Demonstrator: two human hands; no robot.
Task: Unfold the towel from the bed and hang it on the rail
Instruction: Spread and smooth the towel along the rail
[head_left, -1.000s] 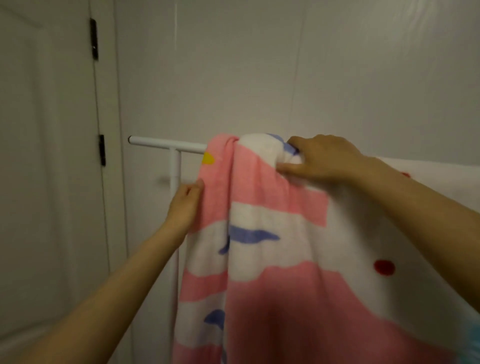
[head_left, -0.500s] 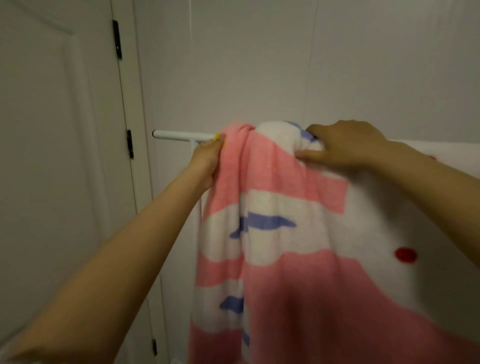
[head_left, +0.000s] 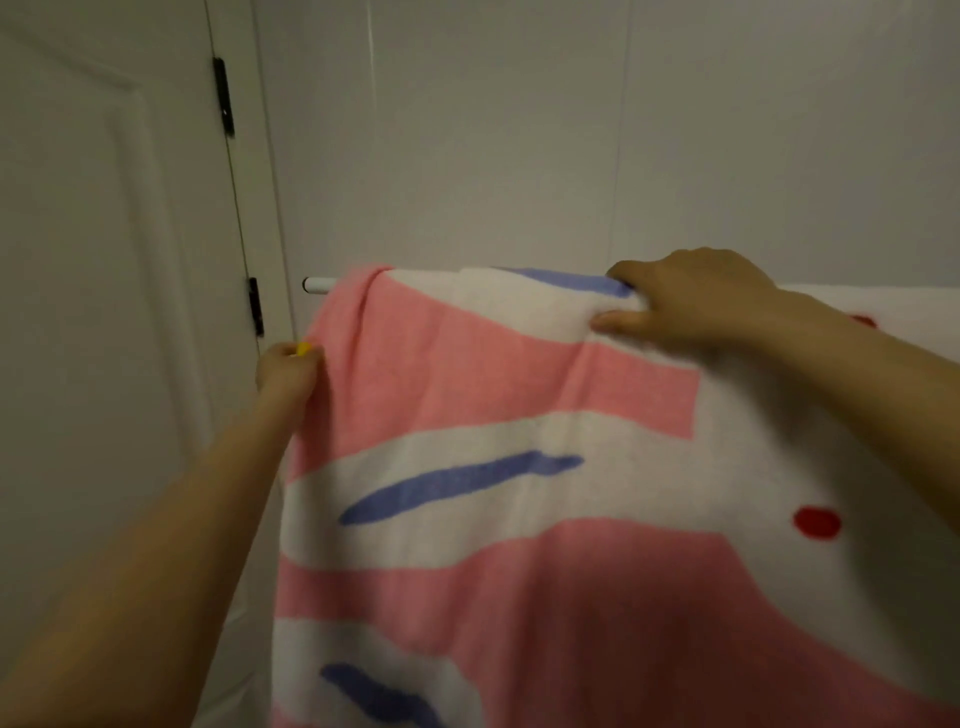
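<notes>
A pale panelled door filled the nine o'clock side of the view, shut in its frame; two dark hinges sat on its right edge, the upper hinge toward eleven o'clock and the lower hinge just below centre height at nine o'clock; a plain off-white wall spread from the frame across twelve o'clock to three o'clock; faint vertical seams ran down it; the light was dim and even.
</notes>
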